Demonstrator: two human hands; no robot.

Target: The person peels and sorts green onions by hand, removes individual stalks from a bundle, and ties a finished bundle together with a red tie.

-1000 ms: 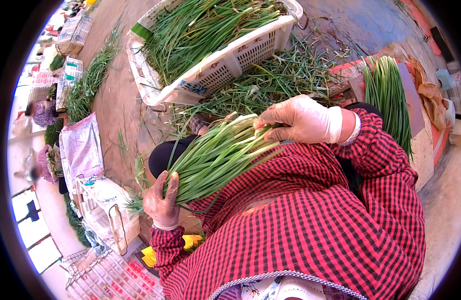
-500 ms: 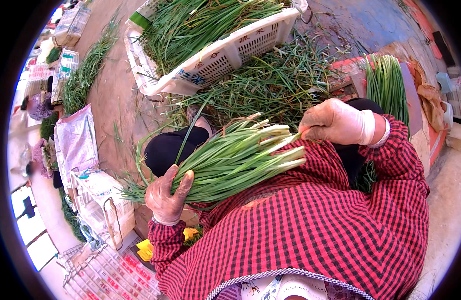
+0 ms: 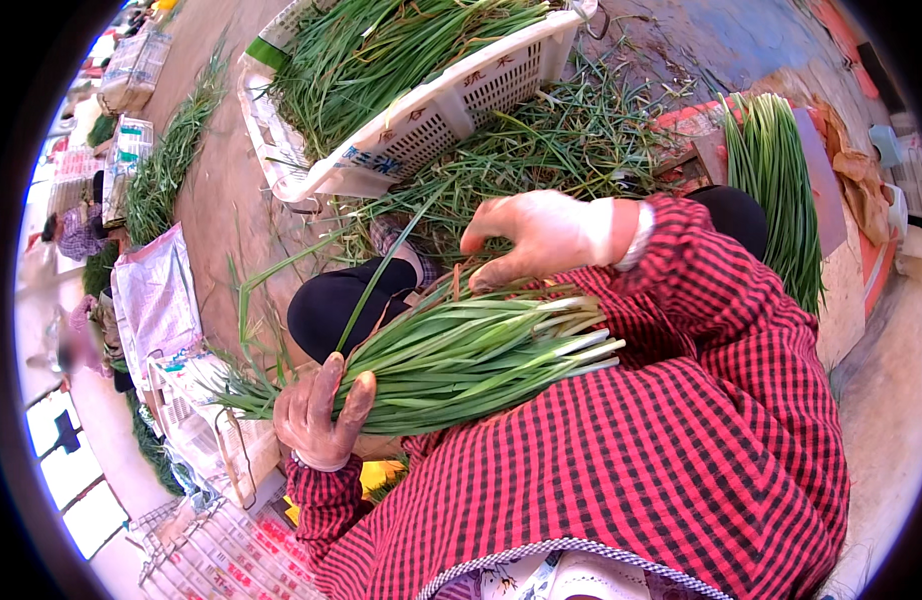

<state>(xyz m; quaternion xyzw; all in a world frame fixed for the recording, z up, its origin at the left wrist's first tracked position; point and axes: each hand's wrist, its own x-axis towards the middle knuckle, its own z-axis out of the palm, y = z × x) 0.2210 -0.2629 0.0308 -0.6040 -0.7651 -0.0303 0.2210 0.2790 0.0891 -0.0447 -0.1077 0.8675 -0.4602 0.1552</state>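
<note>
A thick bunch of garlic chives [image 3: 471, 355] lies across my lap, its pale stem ends to the right and its green tips to the left. My left hand [image 3: 323, 412], in a thin translucent glove, is wrapped round the leafy end. Over the upper edge of the bunch hovers my gloved right hand [image 3: 543, 240], slightly blurred, with thumb and forefinger apart. Its thumb is close to some brownish, withered leaves on the bunch. A few long green blades stick out from the bunch toward the upper left.
Ahead stands a white slatted crate [image 3: 421, 130] full of chives. Loose trimmings [image 3: 581, 150] cover the floor beside it. Another neat bundle of chives [image 3: 771, 200] rests at the right. Left are a pale sack [image 3: 159, 290], a white basket [image 3: 206, 400] and people farther off.
My right hand has left the stem ends, moving left and up over the bunch, and its fingers have parted. My left hand and the bunch have shifted slightly left and down.
</note>
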